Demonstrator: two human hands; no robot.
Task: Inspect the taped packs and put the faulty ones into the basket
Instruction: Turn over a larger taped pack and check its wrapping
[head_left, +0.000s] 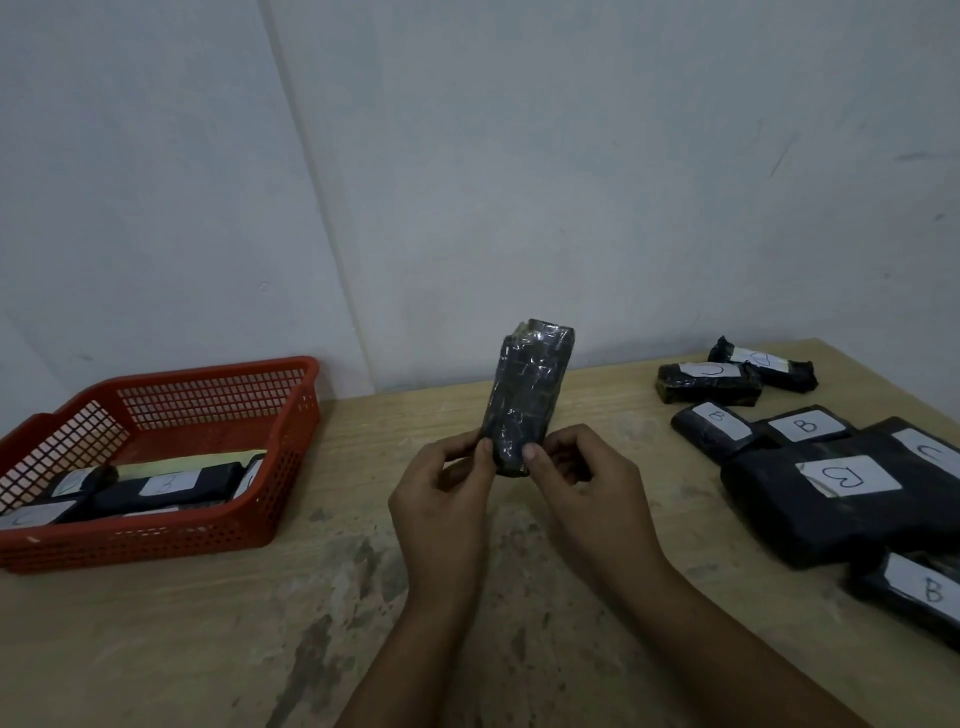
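Pinching a black taped pack (525, 397) by its lower end, the left hand (441, 501) and right hand (587, 488) hold it above the table (332, 613).
Its long axis stands nearly upright, top tipped slightly right; the red basket (156, 545) sits far left, labelled packs (831, 467) far right.

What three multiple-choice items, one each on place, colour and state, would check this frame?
1. Where does the basket stand?
A. on the table, at the person's left
B. on the floor
C. on the pile of packs

2. What colour is the basket?
A. blue
B. red
C. white

3. How is the pack under inspection held?
A. lying flat on the table
B. upright, its lower end pinched by both hands
C. inside the basket

Key: 1 A, the red perforated plastic basket sits on the pale wooden table. 2 B, its walls are red. 3 B, the left hand and right hand pinch the black tape-wrapped pack.
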